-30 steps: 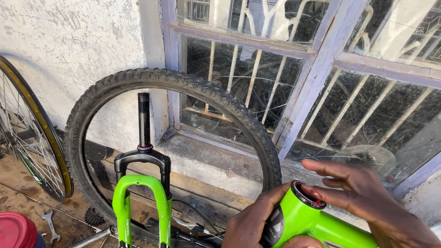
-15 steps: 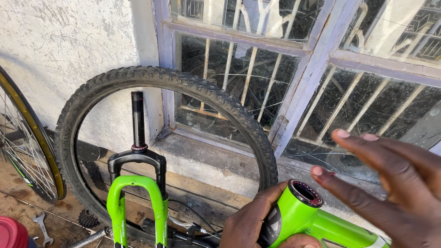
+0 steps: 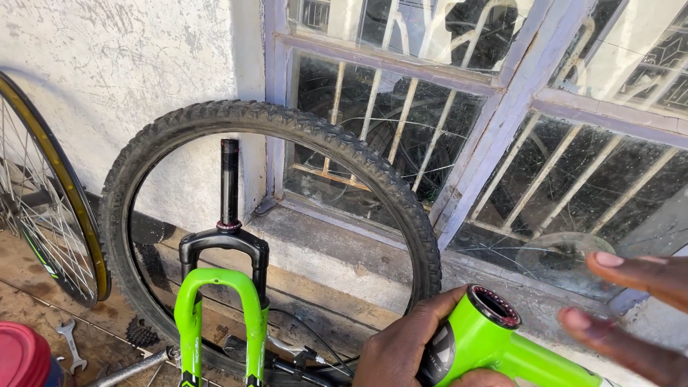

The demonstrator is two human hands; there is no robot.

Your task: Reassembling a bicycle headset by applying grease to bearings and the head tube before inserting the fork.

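Outdoors, a rough whitewashed wall [image 3: 107,64] and a barred window [image 3: 459,122] back a dirt floor. One knobby tyre [image 3: 287,125] and one spoked wheel [image 3: 50,215] lean there; one green fork [image 3: 218,315] stands upright. The left hand [image 3: 401,344] grips the green frame's head tube [image 3: 480,337] at bottom centre; the right hand [image 3: 631,315] hovers beside it, fingers spread, empty. One spanner [image 3: 69,344] lies on the floor.

bright green frame [image 3: 502,344], black tyre [image 3: 287,122]

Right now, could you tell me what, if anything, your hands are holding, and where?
The left hand grips the green bicycle frame just below its open head tube; the right hand is open, holding nothing.
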